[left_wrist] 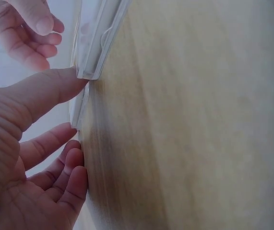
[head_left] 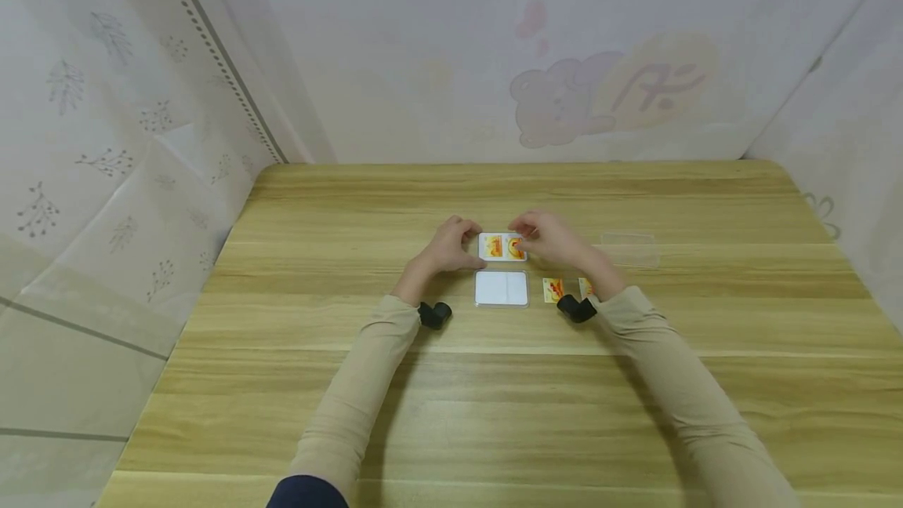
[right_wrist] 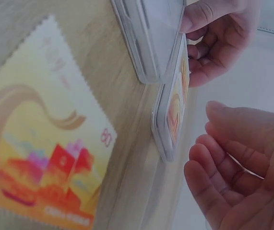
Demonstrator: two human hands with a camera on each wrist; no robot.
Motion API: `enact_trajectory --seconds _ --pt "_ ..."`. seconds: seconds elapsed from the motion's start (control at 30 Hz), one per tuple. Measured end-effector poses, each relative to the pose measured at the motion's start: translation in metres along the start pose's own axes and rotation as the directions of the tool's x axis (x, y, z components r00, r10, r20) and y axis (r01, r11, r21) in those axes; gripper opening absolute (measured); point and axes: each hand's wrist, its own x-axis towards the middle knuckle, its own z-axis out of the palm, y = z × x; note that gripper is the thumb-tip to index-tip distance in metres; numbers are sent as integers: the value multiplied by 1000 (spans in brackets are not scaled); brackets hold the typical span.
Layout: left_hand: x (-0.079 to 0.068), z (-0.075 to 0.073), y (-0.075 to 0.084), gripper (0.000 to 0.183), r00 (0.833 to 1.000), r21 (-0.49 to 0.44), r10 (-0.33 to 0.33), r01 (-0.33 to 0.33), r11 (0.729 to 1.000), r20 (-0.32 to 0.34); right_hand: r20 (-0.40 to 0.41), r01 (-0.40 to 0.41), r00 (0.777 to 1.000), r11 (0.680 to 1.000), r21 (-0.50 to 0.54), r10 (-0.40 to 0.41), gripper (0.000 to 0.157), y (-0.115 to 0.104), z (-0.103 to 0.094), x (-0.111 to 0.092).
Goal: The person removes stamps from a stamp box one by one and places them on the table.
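Observation:
A flat clear case (head_left: 503,259) with a white backing lies at the middle of the table, bearing two orange and yellow postage stamps (head_left: 493,246) side by side. At its left end my left hand (head_left: 450,246) holds it, thumb at the near corner and forefinger at the far one. My right hand (head_left: 553,238) hovers just over the right end, fingers loosely bent and thumb near the forefinger; in the right wrist view nothing shows between them. Nearer to me lies a second case (head_left: 502,288) with a plain white backing.
Two loose stamps lie right of the near case: one stamp (head_left: 553,290) in full view, another (head_left: 585,287) partly behind my right wrist. Farther right rests a clear, thin plastic cover (head_left: 630,250). A patterned curtain (head_left: 423,61) hangs behind the wooden table (head_left: 494,414).

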Motion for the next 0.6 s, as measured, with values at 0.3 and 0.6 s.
enact_trajectory --seconds 0.3,0.6 --pt "1 0 0 58 1000 6 2 -2 1000 -1 -14 -89 996 996 -22 89 21 1 3 4" --pt "0 -1 1 58 1000 18 14 -13 1000 -6 -23 -142 990 989 -38 141 11 1 4 8"
